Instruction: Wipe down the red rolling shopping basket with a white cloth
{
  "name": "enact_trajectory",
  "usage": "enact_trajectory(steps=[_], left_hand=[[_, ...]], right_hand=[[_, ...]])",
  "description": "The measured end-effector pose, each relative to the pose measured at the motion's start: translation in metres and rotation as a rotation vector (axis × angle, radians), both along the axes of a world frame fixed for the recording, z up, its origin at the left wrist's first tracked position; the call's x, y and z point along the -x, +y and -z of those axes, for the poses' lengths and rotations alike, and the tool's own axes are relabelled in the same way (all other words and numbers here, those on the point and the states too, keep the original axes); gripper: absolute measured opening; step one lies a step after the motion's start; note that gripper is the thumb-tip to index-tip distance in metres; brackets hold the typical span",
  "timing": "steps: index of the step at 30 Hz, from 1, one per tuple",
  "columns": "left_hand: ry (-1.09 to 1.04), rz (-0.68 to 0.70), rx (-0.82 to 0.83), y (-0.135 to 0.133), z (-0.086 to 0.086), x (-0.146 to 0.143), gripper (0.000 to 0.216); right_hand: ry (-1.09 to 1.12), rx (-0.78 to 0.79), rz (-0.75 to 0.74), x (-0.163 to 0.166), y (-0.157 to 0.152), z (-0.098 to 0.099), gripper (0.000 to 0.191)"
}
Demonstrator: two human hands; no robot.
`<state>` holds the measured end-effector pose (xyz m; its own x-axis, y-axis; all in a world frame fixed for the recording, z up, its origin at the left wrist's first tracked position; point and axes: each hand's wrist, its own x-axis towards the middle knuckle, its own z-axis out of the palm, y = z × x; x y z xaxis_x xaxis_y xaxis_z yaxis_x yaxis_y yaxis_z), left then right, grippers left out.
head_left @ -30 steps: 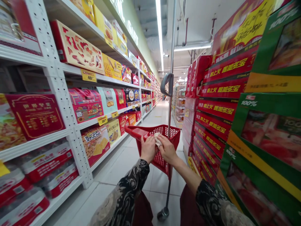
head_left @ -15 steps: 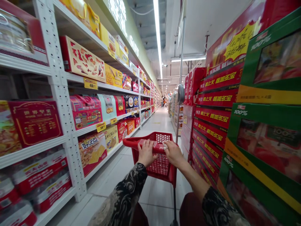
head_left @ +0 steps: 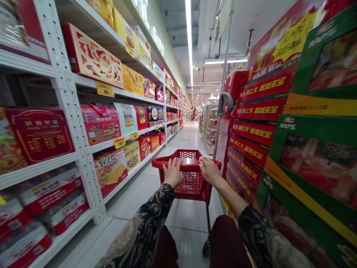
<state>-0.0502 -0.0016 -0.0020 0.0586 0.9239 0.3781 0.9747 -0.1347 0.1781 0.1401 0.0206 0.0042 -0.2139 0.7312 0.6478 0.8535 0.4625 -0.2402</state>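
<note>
A red plastic shopping cart [head_left: 192, 188] stands in front of me, its mesh basket facing forward. My left hand [head_left: 173, 173] rests over the left part of its handle [head_left: 191, 161], fingers bent across the bar. Farther right, my right hand [head_left: 210, 171] is closed round the same handle. Something small and white shows by the right fingers; I cannot make out what it is. One wheel [head_left: 205, 248] of the cart is visible near my right knee.
White shelves [head_left: 63, 93] with boxed snacks [head_left: 110, 169] and bottle packs [head_left: 52, 193] line the left. Stacked red drink cartons [head_left: 252, 128] and green gift boxes [head_left: 315, 149] rise close on the right. A metal pole [head_left: 226, 56] stands beside them. The tiled aisle [head_left: 185, 137] runs ahead, with a person far off.
The cart has straightened, its handle turning from slanted to nearly level, and more of its right side shows. Both hands stay on the handle. The pole now appears farther right.
</note>
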Motion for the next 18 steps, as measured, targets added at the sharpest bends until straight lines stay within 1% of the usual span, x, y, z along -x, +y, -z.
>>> enact_trajectory(steps=[3,7,9,12,15,17,18], left_hand=[[0.023,0.062,-0.001,-0.003,-0.002,-0.003,0.069],[0.042,0.164,0.003,-0.005,-0.004,0.003,0.064],[0.042,0.177,-0.011,-0.006,-0.003,0.004,0.064],[0.043,0.175,-0.026,-0.007,-0.001,0.001,0.068],[0.051,0.176,-0.013,-0.008,0.000,-0.001,0.069],[0.059,0.177,-0.010,-0.008,-0.001,-0.001,0.069],[0.061,0.177,-0.010,-0.009,-0.001,0.000,0.069]], right_hand=[[-0.005,-0.007,0.009,-0.002,0.002,-0.001,0.031],[-0.004,0.028,0.120,-0.024,0.008,-0.006,0.026],[-0.006,0.034,0.131,-0.026,0.010,-0.006,0.026],[0.030,-0.042,0.043,-0.008,0.010,0.001,0.033],[0.043,-0.148,-0.111,0.017,0.009,0.013,0.044],[0.019,-0.189,-0.208,0.024,0.009,0.020,0.050],[0.009,-0.201,-0.230,0.021,0.010,0.022,0.051]])
